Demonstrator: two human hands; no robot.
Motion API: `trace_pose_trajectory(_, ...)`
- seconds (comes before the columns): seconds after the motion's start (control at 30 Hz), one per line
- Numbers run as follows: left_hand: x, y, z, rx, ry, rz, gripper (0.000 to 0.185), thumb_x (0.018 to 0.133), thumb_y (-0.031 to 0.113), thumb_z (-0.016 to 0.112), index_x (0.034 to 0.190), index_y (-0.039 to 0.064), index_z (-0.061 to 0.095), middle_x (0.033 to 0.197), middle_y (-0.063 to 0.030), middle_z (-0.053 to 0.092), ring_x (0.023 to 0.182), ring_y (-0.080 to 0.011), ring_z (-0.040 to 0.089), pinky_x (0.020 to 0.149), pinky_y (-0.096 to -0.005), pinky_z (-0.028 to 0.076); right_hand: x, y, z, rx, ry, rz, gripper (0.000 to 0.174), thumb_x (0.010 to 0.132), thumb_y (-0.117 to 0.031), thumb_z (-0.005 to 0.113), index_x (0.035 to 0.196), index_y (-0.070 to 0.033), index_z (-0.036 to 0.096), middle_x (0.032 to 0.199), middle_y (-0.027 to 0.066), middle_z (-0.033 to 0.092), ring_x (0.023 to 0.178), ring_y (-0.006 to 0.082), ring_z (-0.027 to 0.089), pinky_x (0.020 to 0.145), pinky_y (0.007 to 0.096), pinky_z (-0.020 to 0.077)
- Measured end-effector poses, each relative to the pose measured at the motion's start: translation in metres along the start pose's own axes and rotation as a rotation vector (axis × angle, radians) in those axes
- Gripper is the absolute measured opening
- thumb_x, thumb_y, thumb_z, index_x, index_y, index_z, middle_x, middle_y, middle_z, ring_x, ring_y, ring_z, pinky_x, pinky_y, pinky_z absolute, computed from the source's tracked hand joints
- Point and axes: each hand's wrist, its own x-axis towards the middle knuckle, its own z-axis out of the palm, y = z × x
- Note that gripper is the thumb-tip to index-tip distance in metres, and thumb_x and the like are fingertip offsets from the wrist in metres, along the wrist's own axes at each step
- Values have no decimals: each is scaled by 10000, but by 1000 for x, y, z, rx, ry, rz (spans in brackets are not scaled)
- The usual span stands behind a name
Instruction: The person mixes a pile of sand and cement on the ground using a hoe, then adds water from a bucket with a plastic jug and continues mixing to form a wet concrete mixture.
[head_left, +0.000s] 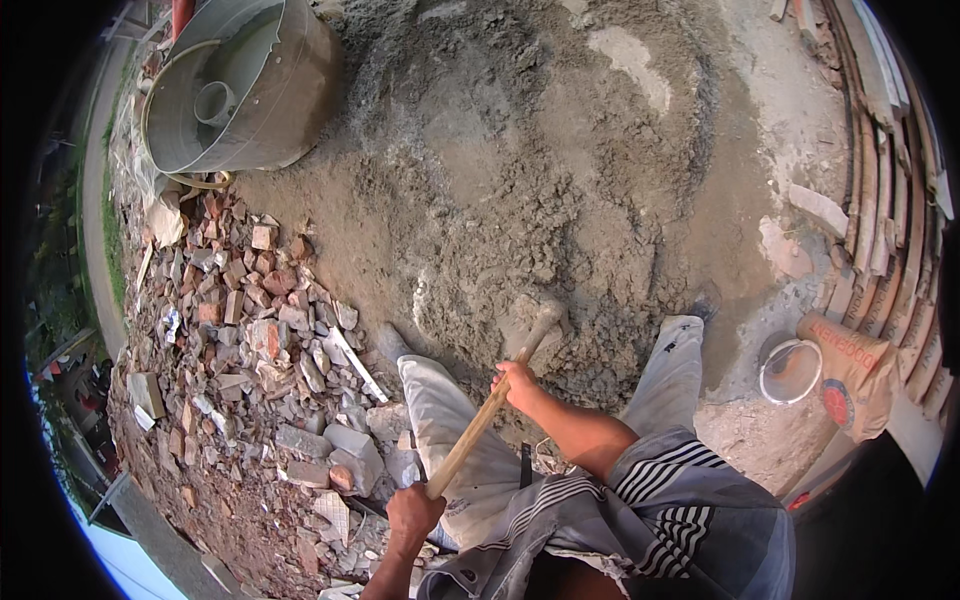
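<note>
A long wooden handle (474, 433) runs slantwise across my front, held in both hands. My left hand (415, 513) grips its near end, beside my thigh. Farther up the shaft, my right hand (517, 384) is closed around it. The tool's head, likely a hoe or shovel blade (529, 322), is coated in grey mix and partly sunk in it, so its exact shape is hidden. Wet mortar or concrete mix (517, 202) spreads in a lumpy heap over the ground before me, reaching between my feet.
A large bucket (300, 97) with cloudy water and a small cup (214, 103) leans at upper left. Broken brick rubble (277, 322) covers the left side. At right are a clear plastic pail (791, 372), a paper cement bag (851, 375) and stacked wooden boards (892, 202).
</note>
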Motion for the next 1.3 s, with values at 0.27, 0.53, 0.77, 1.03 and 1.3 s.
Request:
trace_pose_trajectory(0.27, 32, 60, -3, 4, -53, 191, 292, 735, 300, 668, 858, 36, 665, 792, -222, 681, 738, -394, 679, 694, -483, 548, -15, -84, -73, 195, 217, -106, 117, 836, -62, 607, 882, -30, 504, 779, 66, 470, 679, 210, 494, 638, 383, 485)
trace_pose_trajectory(0.53, 35, 158, 129, -598, -165, 222, 371, 786, 321, 658, 967, 0, 611, 797, -259, 662, 784, -432, 653, 692, -497, 512, -66, -202, -47, -401, 302, -486, 107, 800, -27, 618, 818, 3, 517, 679, 68, 489, 504, 198, 509, 457, 370, 458)
trace_pose_trajectory(0.77, 108, 178, 104, -1029, -56, 199, 348, 773, 250, 710, 939, -27, 579, 714, -177, 634, 644, -280, 632, 633, -393, 493, -45, -241, 110, -653, 43, -787, 124, 766, -22, 624, 817, 65, 551, 618, 98, 554, 483, 179, 560, 419, 327, 478)
trace_pose_trajectory(1.03, 5, 110, 120, -1300, -431, -124, 216, 768, 62, 689, 918, -32, 566, 714, -84, 612, 619, -159, 570, 578, -309, 480, 11, -90, 42, -838, 173, -226, 128, 822, -49, 614, 884, 63, 615, 717, 126, 623, 543, 190, 603, 445, 349, 501)
trace_pose_trajectory(1.3, -38, 60, 76, -718, -386, 123, 404, 766, 244, 714, 1069, -13, 640, 854, -249, 676, 826, -313, 692, 746, -392, 505, -72, -84, -20, -442, 286, -287, 118, 771, 24, 624, 840, 27, 527, 660, 100, 523, 508, 201, 527, 438, 379, 463)
